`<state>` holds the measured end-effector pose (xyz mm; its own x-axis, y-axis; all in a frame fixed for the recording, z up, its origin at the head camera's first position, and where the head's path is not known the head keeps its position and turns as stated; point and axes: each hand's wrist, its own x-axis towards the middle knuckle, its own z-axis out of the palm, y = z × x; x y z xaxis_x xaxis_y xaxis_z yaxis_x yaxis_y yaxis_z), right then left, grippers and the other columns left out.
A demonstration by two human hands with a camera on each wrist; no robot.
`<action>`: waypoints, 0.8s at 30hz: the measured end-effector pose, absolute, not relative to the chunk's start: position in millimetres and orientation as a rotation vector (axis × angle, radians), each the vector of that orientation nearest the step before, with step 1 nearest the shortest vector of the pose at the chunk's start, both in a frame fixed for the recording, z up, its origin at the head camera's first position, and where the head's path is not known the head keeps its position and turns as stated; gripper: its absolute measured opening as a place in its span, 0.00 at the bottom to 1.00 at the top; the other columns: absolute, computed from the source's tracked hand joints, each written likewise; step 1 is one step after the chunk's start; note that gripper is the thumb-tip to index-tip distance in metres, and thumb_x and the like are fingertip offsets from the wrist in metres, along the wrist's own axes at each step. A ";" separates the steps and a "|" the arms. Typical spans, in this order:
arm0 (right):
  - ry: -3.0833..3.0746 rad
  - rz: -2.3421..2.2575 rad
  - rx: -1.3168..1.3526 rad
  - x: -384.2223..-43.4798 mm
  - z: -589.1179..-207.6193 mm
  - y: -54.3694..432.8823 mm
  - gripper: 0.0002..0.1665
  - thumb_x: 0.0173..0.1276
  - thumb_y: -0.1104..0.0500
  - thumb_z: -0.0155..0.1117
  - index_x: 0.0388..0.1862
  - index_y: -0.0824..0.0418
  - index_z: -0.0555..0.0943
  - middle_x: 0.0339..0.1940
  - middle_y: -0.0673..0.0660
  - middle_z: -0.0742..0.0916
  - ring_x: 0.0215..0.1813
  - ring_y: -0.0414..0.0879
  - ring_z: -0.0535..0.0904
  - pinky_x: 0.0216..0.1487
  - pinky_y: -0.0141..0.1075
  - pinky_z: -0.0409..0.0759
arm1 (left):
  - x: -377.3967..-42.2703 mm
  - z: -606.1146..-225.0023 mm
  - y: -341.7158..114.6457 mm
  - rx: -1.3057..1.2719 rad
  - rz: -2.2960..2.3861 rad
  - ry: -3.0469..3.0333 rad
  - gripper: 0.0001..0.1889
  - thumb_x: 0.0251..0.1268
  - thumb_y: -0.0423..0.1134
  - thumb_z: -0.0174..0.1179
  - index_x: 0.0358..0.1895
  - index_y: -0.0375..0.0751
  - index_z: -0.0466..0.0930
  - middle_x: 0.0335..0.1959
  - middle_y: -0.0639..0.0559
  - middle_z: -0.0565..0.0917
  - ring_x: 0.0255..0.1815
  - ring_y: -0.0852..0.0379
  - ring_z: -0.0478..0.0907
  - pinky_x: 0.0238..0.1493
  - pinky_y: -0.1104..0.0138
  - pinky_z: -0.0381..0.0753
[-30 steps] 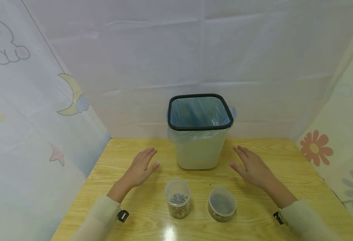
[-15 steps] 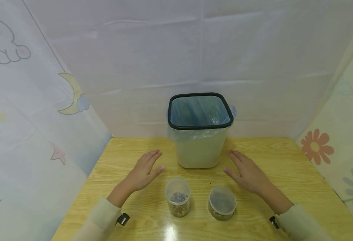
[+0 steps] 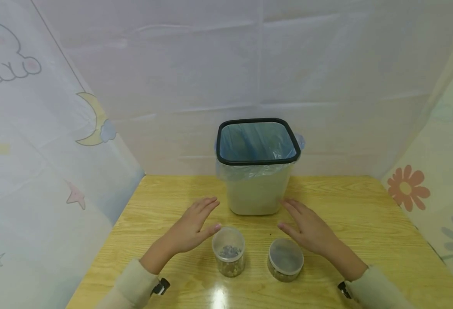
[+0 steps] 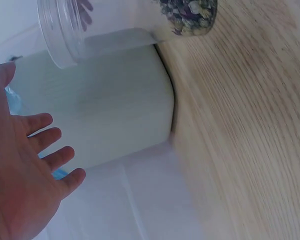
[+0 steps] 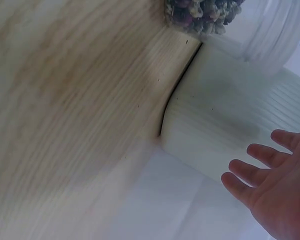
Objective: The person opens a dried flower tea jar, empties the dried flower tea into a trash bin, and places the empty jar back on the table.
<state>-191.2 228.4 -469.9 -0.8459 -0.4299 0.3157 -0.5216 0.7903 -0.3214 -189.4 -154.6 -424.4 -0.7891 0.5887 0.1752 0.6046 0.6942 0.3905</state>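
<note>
My left hand (image 3: 191, 226) hovers beside a tall clear jar (image 3: 230, 265), its fingers extended and its thumb near the rim without visibly holding it. Small dark, dried flower-like pieces (image 4: 190, 14) lie at the bottom of that jar. On the other side, my right hand (image 3: 312, 229) is held out with straight fingers just behind a shorter round jar (image 3: 285, 260), holding nothing. Dried purplish and pale pieces (image 5: 202, 14) fill the bottom of the shorter jar, whose top looks frosted. In the wrist views both palms face inward with fingers spread.
A pale bin (image 3: 254, 195) with a black rim and a bluish plastic liner (image 3: 253, 143) stands behind the jars, against the back cloth (image 3: 164, 107). Everything rests on a wood-grain table (image 3: 365, 206). Printed cloth walls (image 3: 37, 180) rise at the sides.
Both hands have moved inward and slightly nearer the person, closing in on the two jars. The jars and the bin have stayed in place.
</note>
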 end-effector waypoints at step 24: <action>-2.754 0.646 0.835 -175.7 -474.7 203.6 0.44 0.74 0.36 0.59 0.79 0.58 0.64 0.75 0.63 0.71 0.74 0.64 0.68 0.68 0.62 0.70 | -162.1 -413.8 -128.0 -1.253 -0.507 -2.844 0.44 0.72 0.72 0.46 0.82 0.49 0.53 0.81 0.52 0.57 0.80 0.49 0.56 0.76 0.49 0.62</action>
<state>-175.7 203.6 -474.7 -0.8227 -0.4823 0.3009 -0.5657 0.7460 -0.3512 -162.1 -128.0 -413.8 -0.6832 0.7201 0.1213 0.7176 0.6313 0.2939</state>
